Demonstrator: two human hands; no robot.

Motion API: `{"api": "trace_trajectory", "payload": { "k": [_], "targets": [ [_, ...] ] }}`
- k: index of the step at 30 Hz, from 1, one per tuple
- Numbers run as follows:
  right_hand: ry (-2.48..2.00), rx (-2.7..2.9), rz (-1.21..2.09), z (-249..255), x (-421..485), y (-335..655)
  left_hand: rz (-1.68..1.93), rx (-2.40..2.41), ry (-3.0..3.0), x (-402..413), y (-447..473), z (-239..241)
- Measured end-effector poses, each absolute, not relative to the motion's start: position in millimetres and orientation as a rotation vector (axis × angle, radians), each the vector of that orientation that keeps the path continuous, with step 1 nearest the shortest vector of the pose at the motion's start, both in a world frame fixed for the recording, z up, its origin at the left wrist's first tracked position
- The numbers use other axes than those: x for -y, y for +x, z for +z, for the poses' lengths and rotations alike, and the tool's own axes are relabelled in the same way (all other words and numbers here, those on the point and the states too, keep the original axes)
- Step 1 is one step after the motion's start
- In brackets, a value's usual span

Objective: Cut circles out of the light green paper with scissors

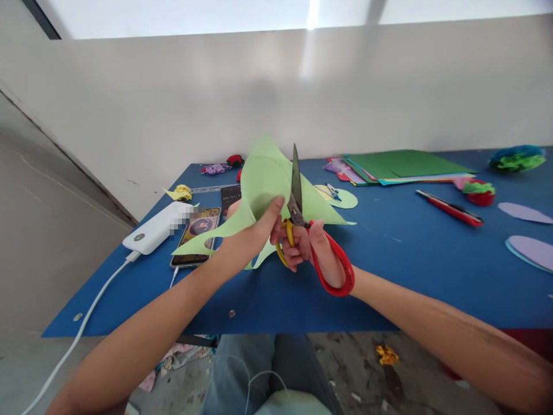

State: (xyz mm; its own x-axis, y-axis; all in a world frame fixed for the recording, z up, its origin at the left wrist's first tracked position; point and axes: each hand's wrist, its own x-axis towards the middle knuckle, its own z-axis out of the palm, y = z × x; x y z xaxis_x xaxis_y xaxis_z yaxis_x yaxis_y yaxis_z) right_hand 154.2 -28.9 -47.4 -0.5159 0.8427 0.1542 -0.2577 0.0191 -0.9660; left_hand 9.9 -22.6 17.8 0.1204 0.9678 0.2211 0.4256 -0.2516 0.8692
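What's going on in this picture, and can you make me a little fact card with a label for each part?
Left grip: holding light green paper
Right grip: holding scissors, one red loop, one yellow
Blade: points up in front of the paper; can't tell if it's cutting
Table: blue
Left side: white device, phone
Back: stack of coloured sheets
Right side: red tool, purple petal shapes

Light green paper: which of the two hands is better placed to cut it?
Probably the right hand: it holds the scissors, blades at the light green paper, while the left hand grips the paper.
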Motion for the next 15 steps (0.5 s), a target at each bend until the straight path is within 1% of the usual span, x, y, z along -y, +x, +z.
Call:
{"api": "trace_trajectory", "payload": {
  "k": [5,10,15],
  "targets": [
    [-0.662,1.427,1.632,-45.2,28.5,153.5,1.048,-1.367,1.785,22.3,10.0,16.4],
    [-0.659,1.456,1.602,-45.6,28.0,154.1,1.104,-1.331,1.797,22.4,10.5,14.8],
    [-0.683,1.441,1.607,-46.3,28.3,154.9,1.081,-1.305,1.828,22.0,9.1,14.7]
  ]
}}
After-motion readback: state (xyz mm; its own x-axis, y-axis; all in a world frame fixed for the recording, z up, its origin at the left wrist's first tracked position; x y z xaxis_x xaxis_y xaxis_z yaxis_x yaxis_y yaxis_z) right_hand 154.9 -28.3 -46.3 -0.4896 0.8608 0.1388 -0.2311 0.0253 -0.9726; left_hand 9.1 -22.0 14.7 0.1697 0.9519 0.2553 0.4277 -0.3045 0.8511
